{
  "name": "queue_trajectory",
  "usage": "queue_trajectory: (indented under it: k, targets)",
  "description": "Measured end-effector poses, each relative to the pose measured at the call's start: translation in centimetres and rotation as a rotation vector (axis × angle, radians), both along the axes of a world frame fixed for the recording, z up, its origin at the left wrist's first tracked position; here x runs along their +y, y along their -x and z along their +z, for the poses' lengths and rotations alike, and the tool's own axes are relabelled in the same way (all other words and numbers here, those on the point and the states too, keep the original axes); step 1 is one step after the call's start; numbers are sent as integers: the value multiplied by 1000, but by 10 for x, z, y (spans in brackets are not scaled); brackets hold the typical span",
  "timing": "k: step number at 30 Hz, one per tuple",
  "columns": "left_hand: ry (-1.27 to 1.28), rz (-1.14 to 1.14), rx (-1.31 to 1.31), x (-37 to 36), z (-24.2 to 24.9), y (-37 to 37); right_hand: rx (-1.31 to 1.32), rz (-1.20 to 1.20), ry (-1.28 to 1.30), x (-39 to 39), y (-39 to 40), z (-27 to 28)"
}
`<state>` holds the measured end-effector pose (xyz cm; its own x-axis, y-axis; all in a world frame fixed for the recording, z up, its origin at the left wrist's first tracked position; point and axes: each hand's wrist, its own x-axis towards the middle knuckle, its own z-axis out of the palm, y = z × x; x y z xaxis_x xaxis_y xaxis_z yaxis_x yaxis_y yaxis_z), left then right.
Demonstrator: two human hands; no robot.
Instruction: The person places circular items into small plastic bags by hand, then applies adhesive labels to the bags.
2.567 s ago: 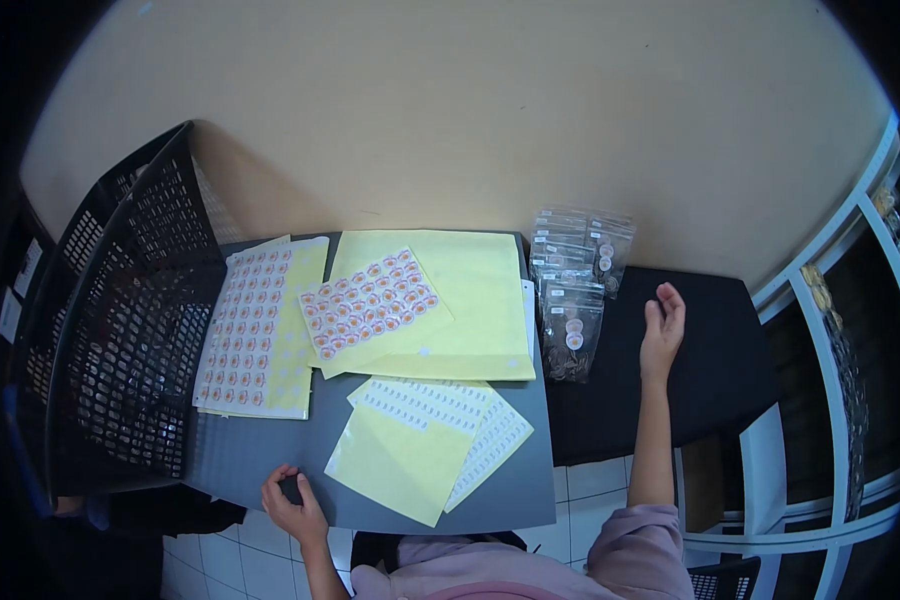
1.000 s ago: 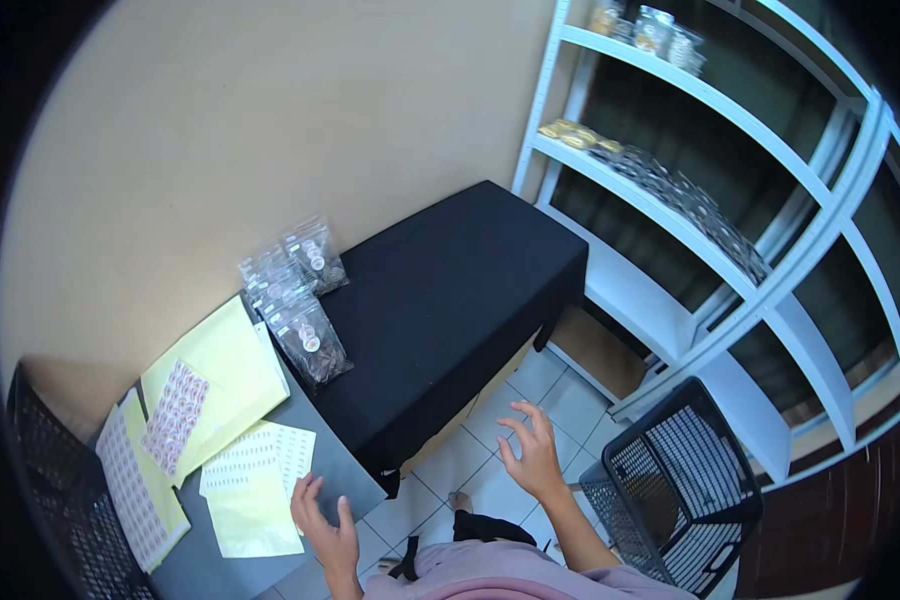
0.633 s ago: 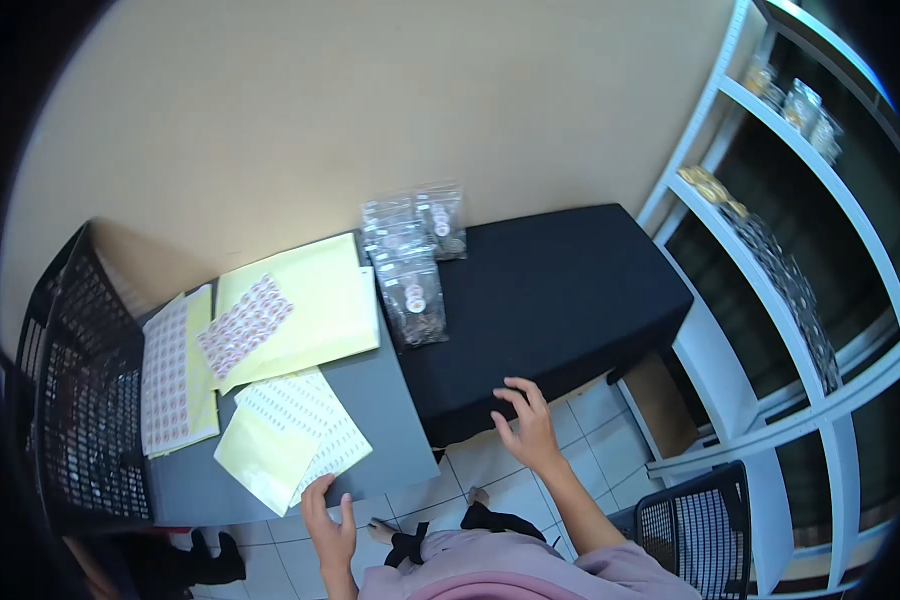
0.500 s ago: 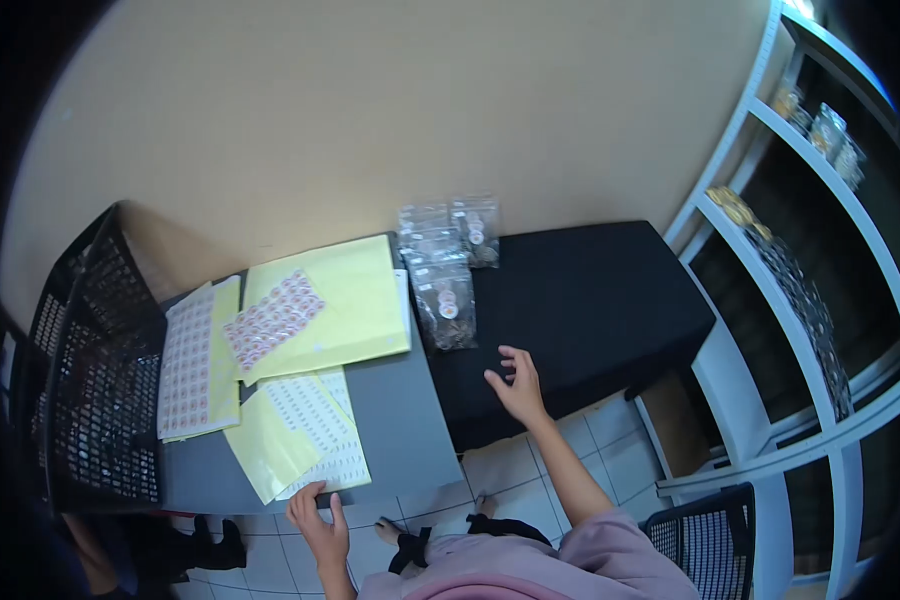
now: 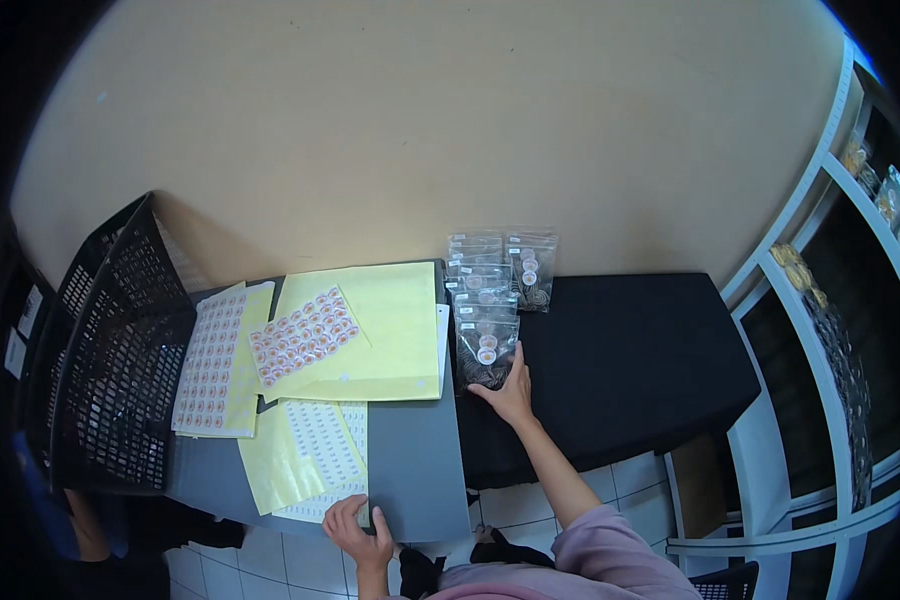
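My right hand is at the lower right corner of the frontmost clear zip bag, thumb at its bottom edge and fingers along its right side. The bag has dark contents and round stickers. Behind it lie several similar overlapping bags, with another bag to their right. My left hand rests at the grey table's front edge, fingers loosely bent and thumb apart, holding nothing. It touches the lower end of a white label sheet beside a yellow backing sheet.
Sticker sheets and a large yellow sheet cover much of the grey table. A black basket stands left. The black-covered table adjoins on the right, near white shelves. Another person's arm shows lower left.
My right hand has moved from the space in front of the bags onto the frontmost bag. My left hand stays by the table edge. The camera view has shifted.
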<state>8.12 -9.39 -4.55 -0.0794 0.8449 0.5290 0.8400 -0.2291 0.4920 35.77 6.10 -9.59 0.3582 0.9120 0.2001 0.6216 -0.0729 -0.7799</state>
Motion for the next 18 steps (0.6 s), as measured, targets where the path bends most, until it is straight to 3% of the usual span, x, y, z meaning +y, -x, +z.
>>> queue_trajectory:
  k: [7,9,12,18]
  targets:
    - [-17,0,-22,1,-5,1,-28,0,-26,12,3,-3]
    - [-8,14,-32,2,-5,1,10,4,-173,10,1,-6]
    - [7,6,-26,1,-3,4,88,52,-145,5,-10,0]
    - [-3,-1,-54,1,-2,4,-78,108,-138,3,-15,-5]
